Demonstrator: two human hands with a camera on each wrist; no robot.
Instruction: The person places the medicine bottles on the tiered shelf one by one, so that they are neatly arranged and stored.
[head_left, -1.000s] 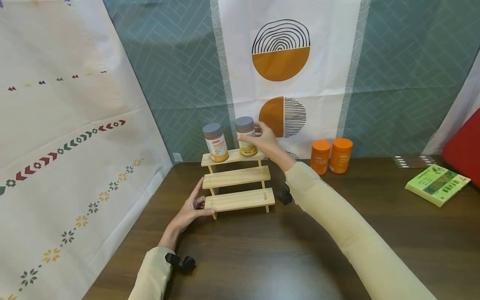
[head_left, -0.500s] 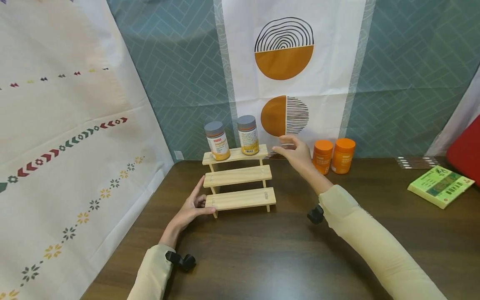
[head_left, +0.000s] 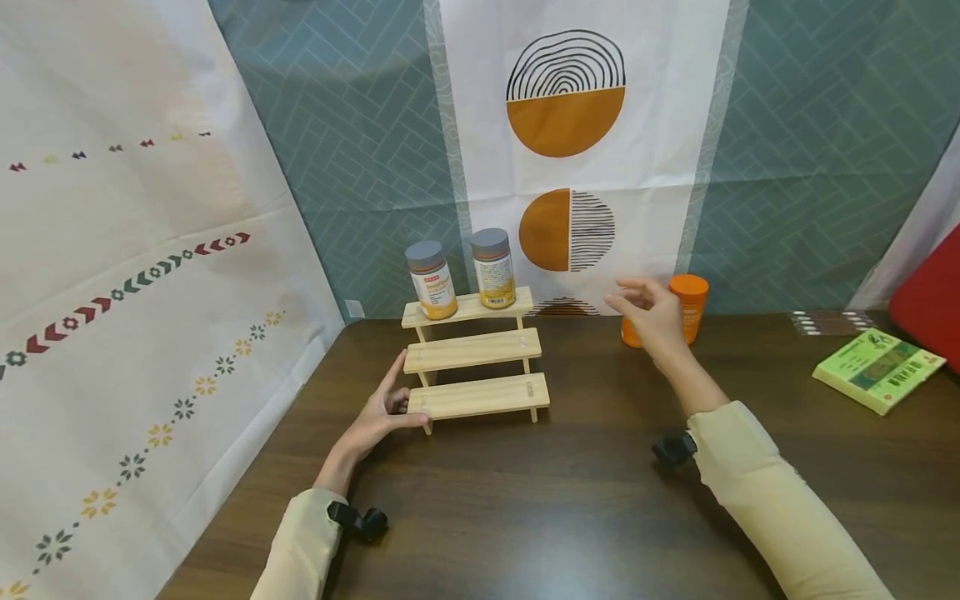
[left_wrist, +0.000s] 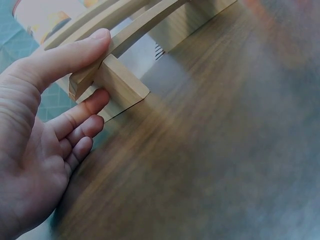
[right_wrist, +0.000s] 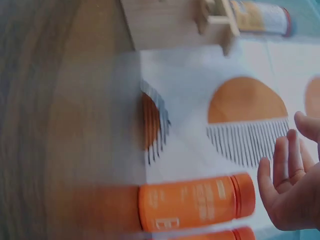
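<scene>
A three-step wooden display rack (head_left: 474, 352) stands near the back of the table. My left hand (head_left: 373, 423) holds its left end, thumb over the lowest board's edge and fingers curled by the leg, as the left wrist view shows. Two grey-lidded supplement bottles, the left one (head_left: 437, 292) and the right one (head_left: 495, 279), stand upright on the top step. My right hand (head_left: 654, 321) is empty, fingers loosely bent, in front of the left orange bottle (head_left: 630, 335), mostly hidden in the head view. Beside that stands another orange bottle (head_left: 690, 293). The right wrist view shows an orange bottle (right_wrist: 195, 202) apart from the fingers.
A green box (head_left: 879, 370) lies at the right of the brown table (head_left: 525, 500). Behind it are a flat strip with white dots (head_left: 832, 323) and a red object (head_left: 933, 287). A patterned cloth (head_left: 360, 108) hangs behind the table, with a white cloth (head_left: 150, 200) at left.
My right hand has let go of the right grey-lidded bottle and moved right, to in front of the orange bottles. The left hand stays on the rack.
</scene>
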